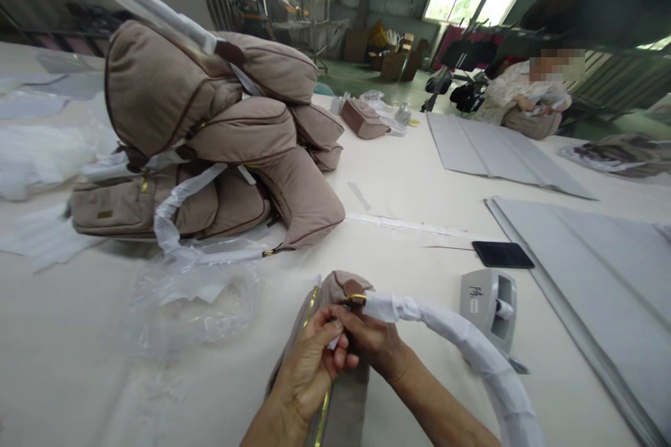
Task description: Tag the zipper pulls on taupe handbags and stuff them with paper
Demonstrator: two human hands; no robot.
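A taupe fabric bag (349,391) with a gold zipper stands on the table in front of me. Its handle (461,332), wrapped in white paper, arcs to the right from a brown tab with a gold ring (357,298). Both hands meet at the bag's top, just below that ring. My left hand (309,363) is closed, with a small white piece (334,342) showing at its fingertips. My right hand (380,342) is closed beside it, its fingers bent toward the left fingertips; what they grip is hidden.
Similar bags (235,133) are piled at left beside clear plastic (204,307). A grey tape dispenser (479,304) and a black phone (503,255) lie at right, near grey sheets (587,279). Across the table a person (516,91) handles another bag (532,124).
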